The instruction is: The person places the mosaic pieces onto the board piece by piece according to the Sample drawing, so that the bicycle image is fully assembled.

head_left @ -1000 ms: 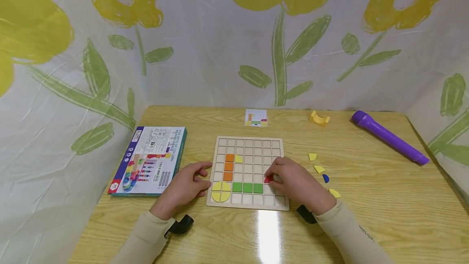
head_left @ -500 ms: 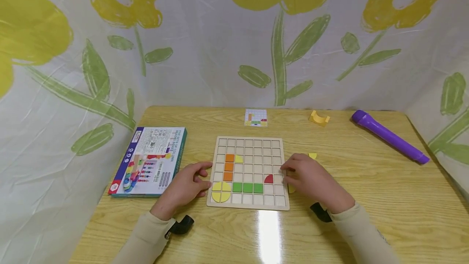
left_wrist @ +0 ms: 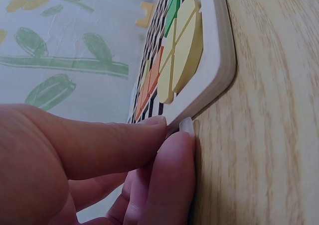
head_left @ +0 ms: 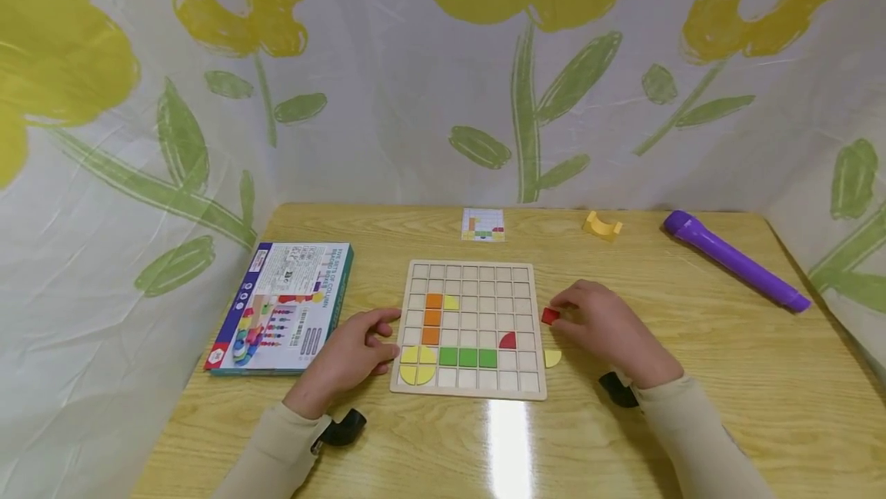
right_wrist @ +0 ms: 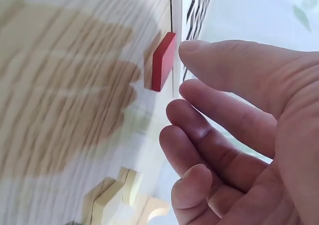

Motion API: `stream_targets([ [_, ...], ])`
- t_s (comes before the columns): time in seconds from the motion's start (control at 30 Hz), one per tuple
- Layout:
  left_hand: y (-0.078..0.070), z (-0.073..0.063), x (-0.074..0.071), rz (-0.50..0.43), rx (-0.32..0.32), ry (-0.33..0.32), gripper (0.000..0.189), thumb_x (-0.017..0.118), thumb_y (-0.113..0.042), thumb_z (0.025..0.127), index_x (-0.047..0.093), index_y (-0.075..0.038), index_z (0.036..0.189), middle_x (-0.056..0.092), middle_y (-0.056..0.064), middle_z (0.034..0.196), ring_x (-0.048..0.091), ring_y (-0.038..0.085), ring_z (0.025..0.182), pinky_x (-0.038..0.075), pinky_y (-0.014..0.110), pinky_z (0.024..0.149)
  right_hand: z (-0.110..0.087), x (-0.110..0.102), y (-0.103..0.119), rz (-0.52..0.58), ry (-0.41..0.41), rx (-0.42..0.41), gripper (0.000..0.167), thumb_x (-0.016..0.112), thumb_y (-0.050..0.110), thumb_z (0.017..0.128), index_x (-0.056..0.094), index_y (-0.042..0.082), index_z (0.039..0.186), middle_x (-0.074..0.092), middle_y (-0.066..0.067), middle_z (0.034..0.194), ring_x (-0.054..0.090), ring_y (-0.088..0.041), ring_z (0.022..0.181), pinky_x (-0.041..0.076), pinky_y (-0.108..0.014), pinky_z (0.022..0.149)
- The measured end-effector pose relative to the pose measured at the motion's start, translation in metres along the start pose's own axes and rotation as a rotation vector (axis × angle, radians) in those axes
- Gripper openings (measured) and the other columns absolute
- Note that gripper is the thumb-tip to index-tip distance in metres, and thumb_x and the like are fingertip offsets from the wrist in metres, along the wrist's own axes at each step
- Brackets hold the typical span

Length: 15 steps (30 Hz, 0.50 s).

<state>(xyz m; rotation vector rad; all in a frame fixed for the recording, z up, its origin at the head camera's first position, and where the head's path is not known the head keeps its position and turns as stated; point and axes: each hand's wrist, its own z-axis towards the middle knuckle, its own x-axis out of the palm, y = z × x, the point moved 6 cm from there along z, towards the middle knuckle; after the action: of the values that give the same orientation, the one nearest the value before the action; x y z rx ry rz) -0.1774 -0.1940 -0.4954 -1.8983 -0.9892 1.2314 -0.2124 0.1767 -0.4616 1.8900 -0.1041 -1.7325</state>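
Observation:
A wooden grid board (head_left: pixel 471 395) carries orange and green squares, yellow quarter circles and one red quarter circle (head_left: pixel 508 340). Just off its right edge lies a red square tile (head_left: pixel 550 316). My right hand (head_left: pixel 612 330) is at that tile, thumb and fingertips apart. In the right wrist view the red tile (right_wrist: pixel 163 63) lies beside the thumb, with no finger curled round it. My left hand (head_left: pixel 351 349) touches the board's left edge with thumb and forefinger. The left wrist view shows those fingertips (left_wrist: pixel 157 128) against the rim.
A yellow quarter circle (head_left: pixel 552 359) lies right of the board; other loose yellow pieces (right_wrist: pixel 107 202) appear under the right hand. A pattern card (head_left: pixel 483 224), yellow arch block (head_left: pixel 602 226) and purple tube (head_left: pixel 737 261) stand farther back. A flat box (head_left: pixel 287 307) lies at left.
My right hand has let go of the red quarter circle on the board and moved right, off the board, to the red square tile. My left hand has stayed put.

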Motion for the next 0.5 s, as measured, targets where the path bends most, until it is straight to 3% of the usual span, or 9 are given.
stream_targets([
  [0.27,-0.0002,-0.0014,0.0014,0.008,0.000,-0.008,0.056,0.075,-0.003,0.099,0.061,-0.014,0.152,0.061,0.011,0.123,0.060,0.021,0.090,0.065,0.030,0.070,0.0057,0.0062,0.0005,-0.005,0.038,0.010,0.022,0.083,0.018,0.095,0.081,0.008,0.115,0.073,-0.003,0.105,0.063,-0.018,0.094,0.060,-0.044,0.091],
  [0.5,-0.0006,-0.0009,0.0002,0.021,0.001,-0.014,0.056,0.075,-0.003,0.099,0.061,-0.014,0.152,0.061,0.011,0.122,0.060,0.020,0.089,0.064,0.029,0.069,0.0081,0.0097,0.0020,-0.014,0.025,-0.010,0.019,0.083,0.015,0.094,0.081,0.009,0.112,0.071,-0.001,0.100,0.059,-0.016,0.089,0.057,-0.039,0.085],
])
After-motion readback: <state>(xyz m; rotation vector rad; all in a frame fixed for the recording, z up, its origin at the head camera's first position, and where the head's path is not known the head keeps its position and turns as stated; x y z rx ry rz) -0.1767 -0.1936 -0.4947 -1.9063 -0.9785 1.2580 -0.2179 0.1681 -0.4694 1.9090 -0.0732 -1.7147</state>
